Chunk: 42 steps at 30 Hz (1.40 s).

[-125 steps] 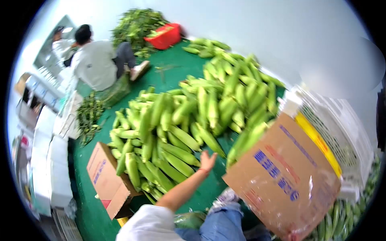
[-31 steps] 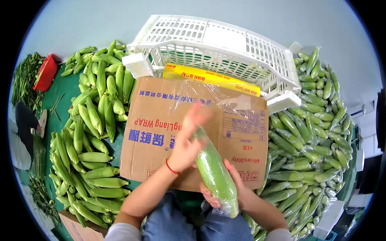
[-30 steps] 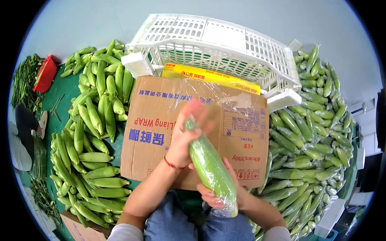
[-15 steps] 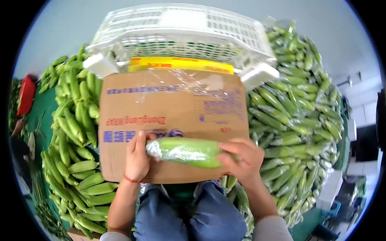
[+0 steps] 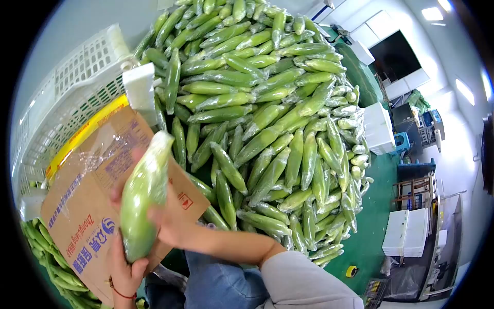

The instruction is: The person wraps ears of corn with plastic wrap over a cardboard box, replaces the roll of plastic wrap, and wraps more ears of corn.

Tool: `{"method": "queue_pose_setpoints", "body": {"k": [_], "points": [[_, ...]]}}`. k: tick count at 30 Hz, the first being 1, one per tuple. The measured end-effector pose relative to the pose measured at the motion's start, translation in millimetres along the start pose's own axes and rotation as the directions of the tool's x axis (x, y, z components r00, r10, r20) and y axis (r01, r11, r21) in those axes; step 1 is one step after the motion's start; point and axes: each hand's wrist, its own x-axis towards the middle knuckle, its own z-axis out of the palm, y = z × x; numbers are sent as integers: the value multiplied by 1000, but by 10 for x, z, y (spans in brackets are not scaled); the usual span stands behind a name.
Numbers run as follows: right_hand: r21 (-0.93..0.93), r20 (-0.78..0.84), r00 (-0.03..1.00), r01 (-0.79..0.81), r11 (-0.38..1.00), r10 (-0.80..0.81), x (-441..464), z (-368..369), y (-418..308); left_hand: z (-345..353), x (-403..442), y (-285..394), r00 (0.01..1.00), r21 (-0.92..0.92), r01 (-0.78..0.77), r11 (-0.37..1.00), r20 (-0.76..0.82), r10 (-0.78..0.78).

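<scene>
The corn [image 5: 146, 198] is held above the carton [image 5: 74, 206], its long axis running from the left hand [image 5: 126, 268] up towards the carton's far right corner. The left hand grasps the lower end; the right hand [image 5: 171, 225], blurred, is at its side, grip unclear. The wrapped pile [image 5: 267, 123] lies beyond the carton's right edge, the right hand nearer it.
</scene>
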Motion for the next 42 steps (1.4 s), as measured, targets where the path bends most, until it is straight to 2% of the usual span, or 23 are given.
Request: {"method": "queue_pose_setpoints", "body": {"k": [3,4,6,7,8,9,11,14,15,17,18,19,20,21,24,29,31,32,33,34,38,39,42], "points": [[-741,-253,967,-170,650,-36,-541,-671,61,124,580,506,936,237,-126,963,351,35],[-669,-325,945,-213,712,-23,-640,-774,-247,125,652,625,869,335,-179,925,494,-11],[-493,-551,819,-168,854,-157,-744,-1007,-804,177,565,493,916,298,-210,931,393,81],[-123,-722,684,17,992,-102,-844,-1373,-1173,184,478,387,931,279,-230,932,341,128],[-164,-767,598,166,972,-232,-915,-1468,-1606,147,348,283,956,253,-142,957,284,67],[-412,-838,307,189,892,-452,-845,-1365,-2049,101,216,142,971,266,-108,958,233,45],[-506,-679,274,497,705,-681,-1059,-2063,-3095,-7,-83,-154,994,293,-20,956,112,-14],[-572,-682,109,536,621,-723,-996,-2365,-3875,-100,-300,-301,992,348,106,932,-102,-75],[-457,-715,263,524,719,-647,-826,-2368,-3735,-127,-347,-334,971,358,187,915,-206,-118],[-651,-536,648,90,754,-541,-429,-1872,-2755,-195,-346,-369,933,419,290,860,-325,-157],[-711,-493,832,-216,669,-255,-315,-1768,-2275,-284,-319,-392,916,369,323,871,-354,-190],[-788,-439,896,-421,450,68,-181,-1614,-1819,-374,-288,-465,899,311,344,886,-382,-215],[-989,-145,968,-150,8,204,-36,-1205,-1381,-444,-251,-625,876,320,360,876,-440,-199],[-896,110,901,273,-351,420,114,-866,-956,-539,-214,-810,854,330,372,868,-488,-180],[-768,358,860,493,-408,364,785,-888,-6,-853,170,-1209,831,386,349,854,-549,-92],[-744,406,880,476,-470,248,1735,-963,380,-1323,742,-1648,844,654,-34,756,-387,373],[-985,166,970,171,-12,177,1759,-1252,282,-1318,743,-1724,851,718,-75,691,-315,420],[-970,238,953,243,-3,186,1637,-1262,151,-1359,614,-1658,873,694,-46,718,-321,366],[-951,239,942,275,-138,235,1488,-1214,-26,-1382,495,-1496,892,663,-20,748,-326,312],[-979,191,956,202,-26,223,1264,-1206,-126,-1407,306,-1320,883,689,-48,723,-309,353],[-962,138,933,206,-178,333,405,-1240,-552,-1126,-699,-770,926,706,-119,698,-174,335],[-992,-90,937,-54,-115,337,161,-1404,-638,-983,-948,-687,913,738,-147,658,-155,377],[-919,-17,740,254,-302,673,-176,-877,-708,-528,-1580,-634,932,504,-120,855,-240,272]]}}
